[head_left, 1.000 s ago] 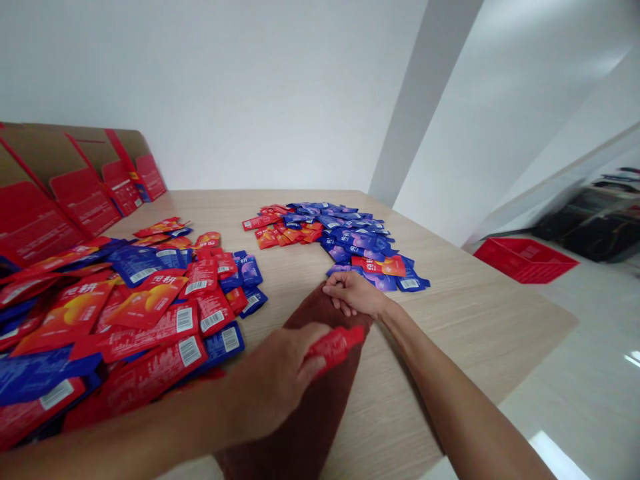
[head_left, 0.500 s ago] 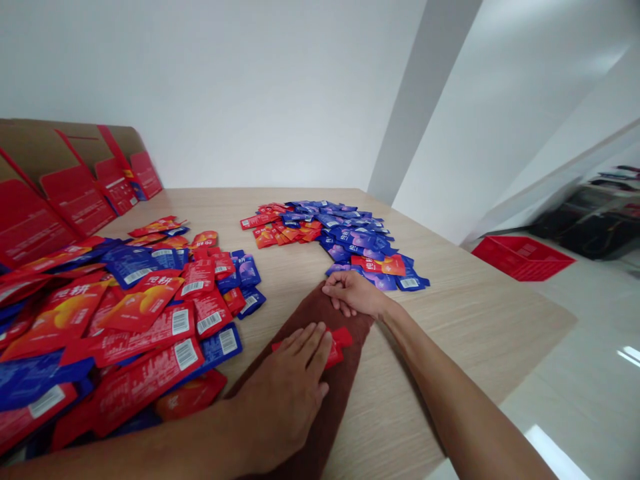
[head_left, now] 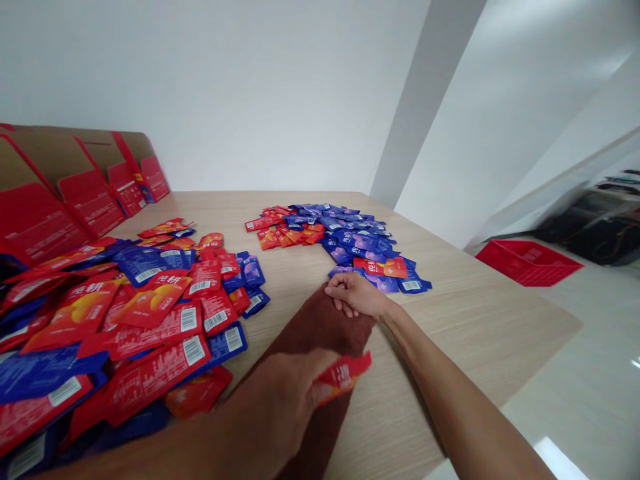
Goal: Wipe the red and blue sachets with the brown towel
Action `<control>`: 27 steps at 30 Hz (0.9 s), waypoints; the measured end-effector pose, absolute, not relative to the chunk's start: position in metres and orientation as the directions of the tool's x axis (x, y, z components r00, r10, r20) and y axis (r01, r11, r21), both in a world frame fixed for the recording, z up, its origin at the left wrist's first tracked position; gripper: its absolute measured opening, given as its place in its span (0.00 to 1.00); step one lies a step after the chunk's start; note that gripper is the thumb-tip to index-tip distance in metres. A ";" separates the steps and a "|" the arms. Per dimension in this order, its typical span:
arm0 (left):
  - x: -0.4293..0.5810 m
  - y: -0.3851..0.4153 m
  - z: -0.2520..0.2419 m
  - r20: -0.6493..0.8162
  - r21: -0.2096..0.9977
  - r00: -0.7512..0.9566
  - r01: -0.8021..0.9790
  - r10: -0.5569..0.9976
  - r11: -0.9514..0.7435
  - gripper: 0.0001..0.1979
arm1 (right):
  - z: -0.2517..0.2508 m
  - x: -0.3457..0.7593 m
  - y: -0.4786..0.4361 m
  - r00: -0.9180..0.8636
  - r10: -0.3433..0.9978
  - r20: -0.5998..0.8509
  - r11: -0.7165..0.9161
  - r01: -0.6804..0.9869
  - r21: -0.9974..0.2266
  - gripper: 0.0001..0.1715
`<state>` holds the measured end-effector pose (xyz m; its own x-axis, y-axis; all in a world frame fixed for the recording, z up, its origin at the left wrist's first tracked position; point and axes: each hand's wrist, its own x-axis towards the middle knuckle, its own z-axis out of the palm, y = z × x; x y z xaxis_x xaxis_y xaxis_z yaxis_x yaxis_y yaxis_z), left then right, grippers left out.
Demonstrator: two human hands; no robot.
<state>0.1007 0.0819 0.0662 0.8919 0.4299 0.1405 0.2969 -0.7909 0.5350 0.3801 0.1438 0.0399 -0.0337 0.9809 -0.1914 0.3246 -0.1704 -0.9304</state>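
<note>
A long brown cloth (head_left: 320, 320) lies flat on the table. Above it my left hand (head_left: 287, 393), blurred by motion, is closed on one end of a red pouch (head_left: 345, 375); the pouch's other end points right. At the cloth's far end rests my right hand (head_left: 356, 295), its fingers curled in on the cloth's edge. Just beyond it is a pile of blue-purple pouches (head_left: 357, 240), with one red pouch (head_left: 381, 267) lying across its near part. Red-orange pouches (head_left: 287, 233) adjoin that pile on the left.
A large heap of mixed red and blue pouches (head_left: 150, 320) covers the table's left side. Behind it stand open red cardboard boxes (head_left: 90, 193) with brown inner faces. A white wall (head_left: 275, 100) bounds the back. On the floor at right sits a red crate (head_left: 530, 262).
My left hand lay flat with the red pouch under it on the cloth; now it grips the pouch and has lifted it. My right hand stays in place. The view has shifted slightly.
</note>
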 end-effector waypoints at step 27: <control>0.080 0.050 0.011 0.197 0.090 0.975 0.082 0.098 -0.993 0.23 | 0.038 0.381 0.144 -0.034 0.981 -0.192 -0.171 0.327 -0.930 0.21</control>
<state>0.0800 0.0505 0.0109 0.9754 0.0984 0.1971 0.0820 -0.9926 0.0900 0.3812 0.1439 0.0383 -0.0345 0.9808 -0.1921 0.3268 -0.1706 -0.9296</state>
